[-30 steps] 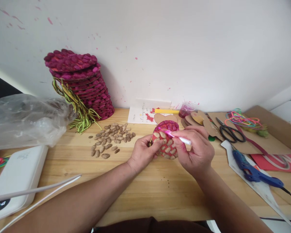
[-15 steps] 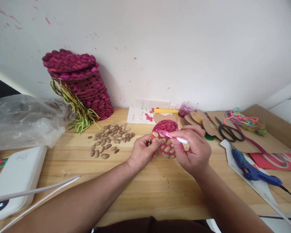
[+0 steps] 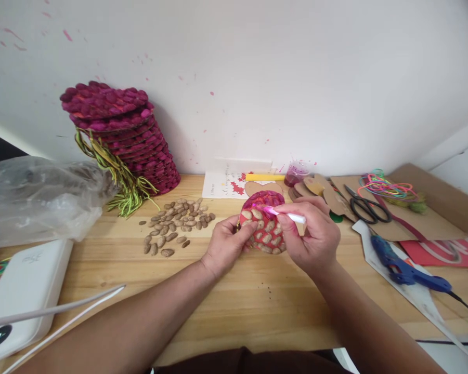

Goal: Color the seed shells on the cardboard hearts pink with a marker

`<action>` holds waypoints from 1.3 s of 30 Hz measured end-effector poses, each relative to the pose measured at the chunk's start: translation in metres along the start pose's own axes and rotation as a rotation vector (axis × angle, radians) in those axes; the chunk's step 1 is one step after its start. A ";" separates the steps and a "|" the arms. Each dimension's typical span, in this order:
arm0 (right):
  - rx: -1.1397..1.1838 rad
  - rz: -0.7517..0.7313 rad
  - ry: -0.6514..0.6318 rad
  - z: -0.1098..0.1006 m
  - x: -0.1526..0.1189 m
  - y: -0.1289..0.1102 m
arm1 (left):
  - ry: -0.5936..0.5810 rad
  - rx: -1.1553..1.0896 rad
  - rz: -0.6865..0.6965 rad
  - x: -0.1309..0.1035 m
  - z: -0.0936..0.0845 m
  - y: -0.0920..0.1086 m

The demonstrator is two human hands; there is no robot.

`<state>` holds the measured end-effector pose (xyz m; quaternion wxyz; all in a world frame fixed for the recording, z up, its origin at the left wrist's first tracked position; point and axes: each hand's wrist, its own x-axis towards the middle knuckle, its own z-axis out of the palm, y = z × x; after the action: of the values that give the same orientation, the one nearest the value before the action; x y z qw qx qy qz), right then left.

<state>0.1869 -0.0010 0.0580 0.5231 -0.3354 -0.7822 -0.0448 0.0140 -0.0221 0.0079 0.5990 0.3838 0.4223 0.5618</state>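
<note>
My left hand (image 3: 226, 240) is closed on the left edge of a rounded red piece (image 3: 263, 242), thumb on its front. Rows of beige, peanut-like shells cover the piece. Its upper part is coated magenta, while the lower shells keep their tan colour. In my right hand (image 3: 314, 234), a paintbrush with a white handle (image 3: 296, 217) is pinched between thumb and fingers. The pink brush tip lies against the piece, near the border between magenta and bare shells. Loose shells (image 3: 183, 215) are scattered on the table left of my hands.
A tall stack of magenta shell-covered pieces (image 3: 128, 140) with green tassels leans at the back left. Behind my hands stand a cup of magenta paint (image 3: 295, 175) and a printed sheet (image 3: 214, 186). Scissors (image 3: 368, 209) and a blue glue gun (image 3: 407, 272) lie right; a white power bank (image 3: 31, 280) left.
The brush tip has shifted slightly on the piece, and the piece is tilted a little differently. Both hands keep their hold. The whole view has shifted slightly.
</note>
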 end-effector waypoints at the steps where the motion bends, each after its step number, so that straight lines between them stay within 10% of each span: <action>1: 0.008 0.004 -0.001 0.000 0.000 0.000 | 0.003 0.000 -0.006 0.000 0.000 0.000; 39: 0.084 0.044 0.041 -0.005 0.007 0.001 | -0.029 0.050 -0.036 -0.002 -0.005 0.001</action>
<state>0.1902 0.0010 0.0656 0.5535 -0.3292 -0.7650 -0.0075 0.0088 -0.0240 0.0074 0.6053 0.3990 0.4345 0.5344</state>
